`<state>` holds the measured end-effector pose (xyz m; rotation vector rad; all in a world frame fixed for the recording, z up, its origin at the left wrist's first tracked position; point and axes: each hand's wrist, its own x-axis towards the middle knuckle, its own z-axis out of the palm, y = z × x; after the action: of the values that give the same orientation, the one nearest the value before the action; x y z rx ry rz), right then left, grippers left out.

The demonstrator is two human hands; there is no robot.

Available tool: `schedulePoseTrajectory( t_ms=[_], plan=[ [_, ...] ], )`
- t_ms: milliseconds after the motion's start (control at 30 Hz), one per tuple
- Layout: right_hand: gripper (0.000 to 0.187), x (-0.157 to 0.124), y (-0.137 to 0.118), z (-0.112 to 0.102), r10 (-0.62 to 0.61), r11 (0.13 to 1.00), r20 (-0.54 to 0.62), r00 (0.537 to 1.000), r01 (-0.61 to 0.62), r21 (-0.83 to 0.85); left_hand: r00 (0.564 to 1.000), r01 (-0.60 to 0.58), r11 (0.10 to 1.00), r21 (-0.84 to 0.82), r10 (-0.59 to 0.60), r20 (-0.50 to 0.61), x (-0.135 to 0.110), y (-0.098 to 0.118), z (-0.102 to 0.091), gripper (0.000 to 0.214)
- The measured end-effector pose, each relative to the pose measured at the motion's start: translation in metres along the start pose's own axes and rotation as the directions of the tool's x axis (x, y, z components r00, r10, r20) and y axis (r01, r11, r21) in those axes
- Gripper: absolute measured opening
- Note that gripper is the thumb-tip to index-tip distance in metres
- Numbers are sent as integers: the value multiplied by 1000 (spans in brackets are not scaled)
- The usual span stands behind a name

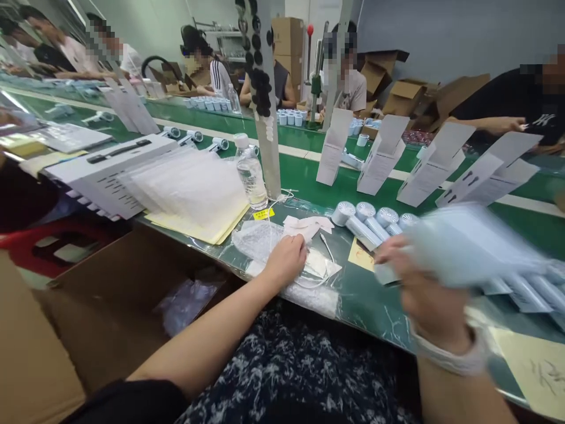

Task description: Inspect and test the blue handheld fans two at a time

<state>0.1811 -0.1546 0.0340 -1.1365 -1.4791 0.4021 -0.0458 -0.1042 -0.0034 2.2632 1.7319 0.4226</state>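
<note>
My left hand (pixel 286 259) rests on the near edge of the bench with curled fingers; whatever they may hold is hidden. Beneath and around it lie clear bubble wrap (pixel 253 238), crumpled white paper (pixel 309 227) and a white cable (pixel 327 247). On the right, my right hand (pixel 435 303) is raised and smeared by motion, closed on a pale blue object (pixel 472 244) too blurred to name. Behind it, several light blue cylindrical devices with round silver-white ends (pixel 365 227) lie in a row on the bench.
A water bottle (pixel 252 176) stands by a metal post (pixel 269 141). Left of it is a stack of clear plastic bags (pixel 185 191). Several open white boxes (pixel 379 156) stand along the green conveyor belt (pixel 295 168). A cardboard box (pixel 119 318) sits below left. Co-workers sit across.
</note>
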Motion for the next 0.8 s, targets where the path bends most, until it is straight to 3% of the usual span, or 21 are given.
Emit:
schedulePoseTrajectory(
  t_ms=[67, 133, 200, 267, 367, 533, 600, 667, 733, 800],
  plan=[
    [33, -12, 4, 14, 178, 984, 64, 982, -177, -27, 1000, 17, 1000, -21, -16, 26, -1, -1, -8, 10],
    [34, -25, 12, 26, 380, 925, 189, 905, -368, -97, 998, 22, 999, -43, -19, 52, -1, -2, -18, 8],
    [32, -34, 17, 32, 476, 879, 267, 838, -449, -159, 998, 23, 992, -125, -16, 58, 0, -1, -27, 9],
    [33, -38, 15, 33, 477, 878, 256, 841, -443, -181, 997, 37, 956, -292, -17, 71, 3, 0, -30, 8],
    [34, -40, 2, 35, 432, 900, 301, 850, -390, -193, 989, 71, 832, -550, 15, 150, 7, -1, -22, 4],
    [45, -37, -13, 45, 494, 869, 460, 738, -394, -301, 968, 242, 406, -881, -43, 246, 10, -15, -10, 19],
    [38, -31, -15, 46, 503, 860, 509, 699, -344, -377, 962, 274, 327, -904, -81, 262, 9, -22, -19, 23],
    [32, -24, -18, 48, 486, 867, 563, 669, -286, -408, 973, 228, 410, -883, -66, 220, 7, -24, -34, 23],
    [29, -19, -22, 52, 458, 876, 607, 650, -214, -432, 986, 126, 607, -785, 9, 166, 3, -18, -50, 25],
    [28, -16, -26, 58, 427, 875, 632, 647, -119, -469, 975, -29, 825, -565, 148, 167, -3, -3, -60, 35]
  ],
)
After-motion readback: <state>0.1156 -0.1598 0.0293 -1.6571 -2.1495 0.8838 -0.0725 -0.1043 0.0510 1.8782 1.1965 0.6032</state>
